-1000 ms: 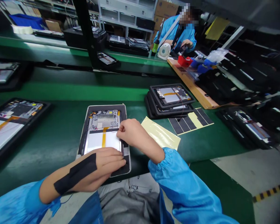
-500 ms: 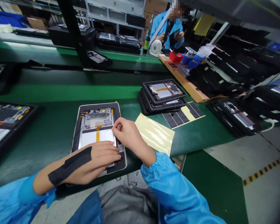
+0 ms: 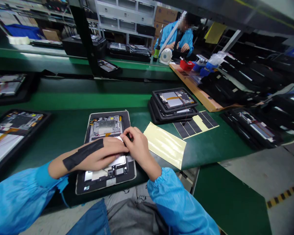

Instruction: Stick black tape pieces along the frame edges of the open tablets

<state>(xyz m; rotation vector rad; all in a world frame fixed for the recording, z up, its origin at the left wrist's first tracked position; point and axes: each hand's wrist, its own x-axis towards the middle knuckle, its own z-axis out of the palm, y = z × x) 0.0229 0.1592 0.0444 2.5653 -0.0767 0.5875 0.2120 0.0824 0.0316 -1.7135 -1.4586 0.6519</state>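
An opened tablet (image 3: 105, 125) lies in a black foam tray (image 3: 81, 187) in front of me, its circuit board at the far end and a silver battery below. My left hand (image 3: 101, 153), with black tape on its back, rests across the battery, fingers stretched out together and tips toward the right edge. Touching those tips, my right hand (image 3: 138, 143) is closed in a pinch at the tablet's right side. What it holds, if anything, is hidden. A yellow backing sheet (image 3: 165, 143) lies right of the tray.
Right of centre are stacked foam trays with tablets (image 3: 173, 101) and a sheet of black strips (image 3: 205, 122). Another opened tablet (image 3: 13, 133) sits at left. Farther off are a small white fan (image 3: 165, 56), a red bin (image 3: 186, 65) and a co-worker (image 3: 171, 36).
My left hand has slid up the tablet, uncovering its near end. The right hand stays pinched at the right edge, now against the left fingertips. The view has shifted slightly.
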